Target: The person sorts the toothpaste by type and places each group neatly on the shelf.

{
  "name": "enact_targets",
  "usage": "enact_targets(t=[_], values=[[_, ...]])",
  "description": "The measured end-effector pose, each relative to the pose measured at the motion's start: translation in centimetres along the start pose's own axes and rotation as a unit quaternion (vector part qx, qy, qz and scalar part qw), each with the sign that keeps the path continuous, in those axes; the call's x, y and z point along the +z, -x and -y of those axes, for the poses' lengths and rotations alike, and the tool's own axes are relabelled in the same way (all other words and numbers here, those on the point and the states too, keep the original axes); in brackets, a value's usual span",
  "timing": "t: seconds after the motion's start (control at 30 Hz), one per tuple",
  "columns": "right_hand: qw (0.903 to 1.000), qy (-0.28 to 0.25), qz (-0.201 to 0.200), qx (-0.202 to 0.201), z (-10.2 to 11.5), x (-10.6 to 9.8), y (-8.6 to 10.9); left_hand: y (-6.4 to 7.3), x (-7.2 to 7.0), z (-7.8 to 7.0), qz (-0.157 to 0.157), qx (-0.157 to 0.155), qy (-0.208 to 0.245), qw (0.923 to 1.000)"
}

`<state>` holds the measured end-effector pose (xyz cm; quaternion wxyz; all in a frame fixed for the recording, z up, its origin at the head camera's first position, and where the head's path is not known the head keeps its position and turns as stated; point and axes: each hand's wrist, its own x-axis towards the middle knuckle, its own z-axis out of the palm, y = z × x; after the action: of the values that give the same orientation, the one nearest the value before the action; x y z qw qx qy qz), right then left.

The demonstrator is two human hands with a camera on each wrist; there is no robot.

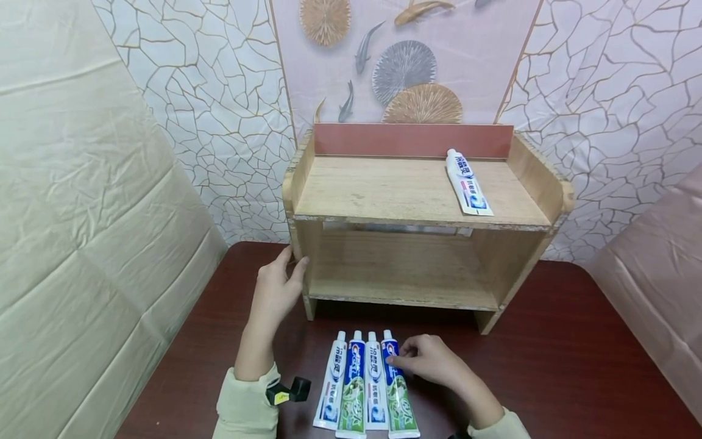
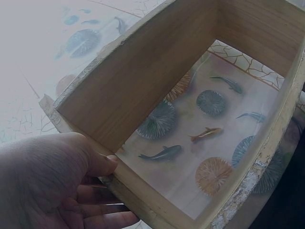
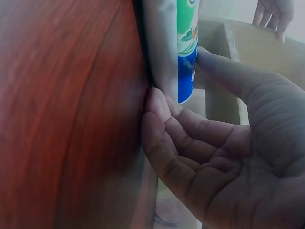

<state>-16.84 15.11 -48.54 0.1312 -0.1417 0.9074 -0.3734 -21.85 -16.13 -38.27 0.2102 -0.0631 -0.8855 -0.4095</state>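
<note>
A two-tier wooden shelf (image 1: 373, 192) stands on the table, and my left hand (image 1: 274, 296) grips the edge of its left side panel. In the left wrist view the thumb (image 2: 107, 163) lies on the inner side of that panel, with the fingers around the outside. Several toothpaste tubes lie side by side in front of the shelf, caps toward it. My right hand (image 1: 436, 361) pinches the rightmost one, a blue and green toothpaste tube (image 1: 401, 402), near its cap end. Its thumb is on top and its fingertips (image 3: 155, 124) are at the tube's edge against the table.
Left of the held tube are a white toothpaste tube (image 1: 375, 390), another blue-green tube (image 1: 353, 390) and another white tube (image 1: 331, 387). One more white tube (image 1: 468, 186) lies on the shelf's top tier, right of centre. The dark red table (image 1: 576, 353) has cloth hanging on both sides.
</note>
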Motion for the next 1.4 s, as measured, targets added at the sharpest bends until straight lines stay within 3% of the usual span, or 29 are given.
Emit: enact_targets(t=[0.27, 1.1, 1.4], values=[[0.9999, 0.009, 0.006, 0.004, 0.4, 0.3, 0.3, 0.0, 0.0, -0.1, -0.001, 0.001, -0.001, 1.0000], [0.9985, 0.045, -0.028, 0.014, 0.9, 1.5, 0.4, 0.0, 0.1, 0.1, -0.003, 0.004, -0.003, 1.0000], [0.9980, 0.059, -0.019, 0.014, 1.0, 1.7, 0.4, 0.1, 0.1, 0.0, -0.002, 0.001, -0.005, 1.0000]])
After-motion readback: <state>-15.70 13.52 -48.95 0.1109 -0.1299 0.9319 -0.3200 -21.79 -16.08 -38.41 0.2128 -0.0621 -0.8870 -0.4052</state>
